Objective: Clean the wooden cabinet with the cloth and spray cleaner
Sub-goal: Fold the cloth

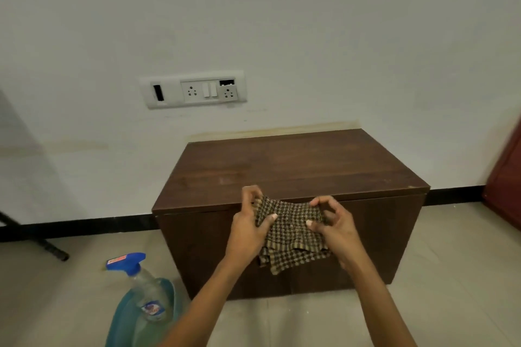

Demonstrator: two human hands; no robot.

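Note:
A low dark wooden cabinet (296,166) stands on the floor against the white wall. A brown and black checked cloth (293,236) hangs in the air in front of the cabinet's front top edge. My left hand (251,222) grips the cloth's left side. My right hand (335,222) grips its right side. The cloth's upper part is stretched between them and the lower part hangs crumpled. A spray cleaner bottle (143,293) with a blue trigger head and blue-green liquid stands on the floor to the left of the cabinet.
A white socket and switch panel (194,90) is on the wall above the cabinet. A black rod (33,239) slants to the floor at the far left. A reddish-brown door (504,183) edges in on the right. The floor is beige tile.

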